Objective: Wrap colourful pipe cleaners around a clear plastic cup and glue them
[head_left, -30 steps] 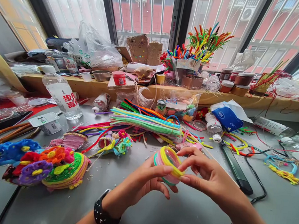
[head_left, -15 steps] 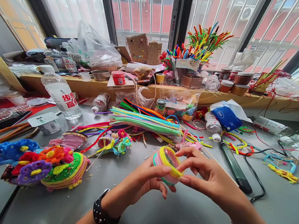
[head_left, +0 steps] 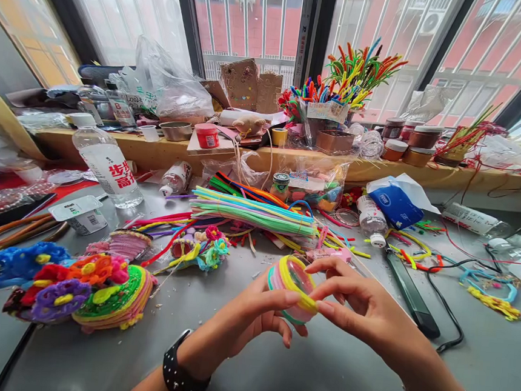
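Observation:
A small round clear-centred container (head_left: 300, 276) is wrapped in rings of teal, pink and yellow pipe cleaner. It is tilted, with its round end facing up and to the right. My left hand (head_left: 253, 310) grips it from the left, thumb across the front and fingers beneath. My right hand (head_left: 361, 298) is at the right edge, thumb and index finger pinching the yellow pipe cleaner (head_left: 286, 275) against the rim. Behind them lies a bundle of pastel pipe cleaners (head_left: 254, 213). The fingers hide part of the container's underside.
Fuzzy flower pieces (head_left: 60, 290) lie at left, with a small flower-trimmed piece (head_left: 199, 248) nearer the middle. A water bottle (head_left: 108, 164) stands behind them. A dark green cutter-like tool (head_left: 411, 294) and black cable (head_left: 457, 316) lie right. Paint jars (head_left: 423, 137) line the sill.
My right thumb and fingertips have shifted very slightly along the yellow rim. The container has barely turned; my left hand keeps its hold.

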A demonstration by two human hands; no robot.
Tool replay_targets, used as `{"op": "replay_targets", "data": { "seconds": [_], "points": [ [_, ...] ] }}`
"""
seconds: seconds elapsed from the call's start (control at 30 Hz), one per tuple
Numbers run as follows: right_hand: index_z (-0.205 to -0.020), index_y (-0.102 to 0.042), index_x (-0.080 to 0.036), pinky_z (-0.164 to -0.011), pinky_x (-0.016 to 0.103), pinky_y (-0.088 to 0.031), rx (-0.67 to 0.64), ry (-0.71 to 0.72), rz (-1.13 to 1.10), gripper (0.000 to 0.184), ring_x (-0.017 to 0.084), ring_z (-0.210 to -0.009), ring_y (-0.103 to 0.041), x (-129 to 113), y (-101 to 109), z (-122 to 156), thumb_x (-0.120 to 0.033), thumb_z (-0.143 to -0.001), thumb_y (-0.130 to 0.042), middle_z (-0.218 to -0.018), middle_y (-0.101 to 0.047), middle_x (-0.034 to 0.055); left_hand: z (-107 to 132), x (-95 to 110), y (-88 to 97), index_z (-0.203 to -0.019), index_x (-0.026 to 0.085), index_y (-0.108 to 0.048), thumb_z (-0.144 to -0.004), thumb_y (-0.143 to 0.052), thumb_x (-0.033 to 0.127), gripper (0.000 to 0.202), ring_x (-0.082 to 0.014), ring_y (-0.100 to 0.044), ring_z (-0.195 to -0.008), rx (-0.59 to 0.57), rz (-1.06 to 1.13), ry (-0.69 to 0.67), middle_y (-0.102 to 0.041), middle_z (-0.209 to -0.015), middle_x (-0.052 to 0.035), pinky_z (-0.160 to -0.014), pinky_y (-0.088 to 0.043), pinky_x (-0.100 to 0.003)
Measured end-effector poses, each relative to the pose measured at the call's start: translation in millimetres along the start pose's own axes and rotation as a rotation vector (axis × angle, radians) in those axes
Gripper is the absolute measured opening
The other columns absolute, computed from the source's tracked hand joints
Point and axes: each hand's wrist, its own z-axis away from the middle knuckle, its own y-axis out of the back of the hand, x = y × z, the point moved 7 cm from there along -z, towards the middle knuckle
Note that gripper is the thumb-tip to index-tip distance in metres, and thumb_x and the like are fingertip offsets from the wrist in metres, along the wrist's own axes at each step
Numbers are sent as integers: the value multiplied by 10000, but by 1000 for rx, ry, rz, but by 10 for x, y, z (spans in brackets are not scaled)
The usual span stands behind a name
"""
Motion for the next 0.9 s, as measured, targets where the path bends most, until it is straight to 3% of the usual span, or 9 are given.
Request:
{"op": "replay_targets", "data": {
  "seconds": [0.4, 0.9],
  "points": [
    [-747, -711, -249, -889, 369, -443, 21, 12, 8, 158, 260, -1129, -488, -31, -2, 5, -383, -759, -628, -1106, -588, 62, -16, -14, -5, -1105, 171, -536, -723, -650, 318, 425, -126, -632, -630, -17, 9, 2, -625, -828, -52, -475, -470, -167],
    [-753, -723, -266, -931, 390, -403, 17, 24, 8, 115, 251, -1113, -476, -27, -19, 5, -335, -759, -631, -1101, -571, 52, -10, -36, -22, -1085, 152, -531, -723, -644, 322, 415, -125, -619, -598, -23, 33, 31, -630, -748, -44, -465, -460, -173]
  ]
}}
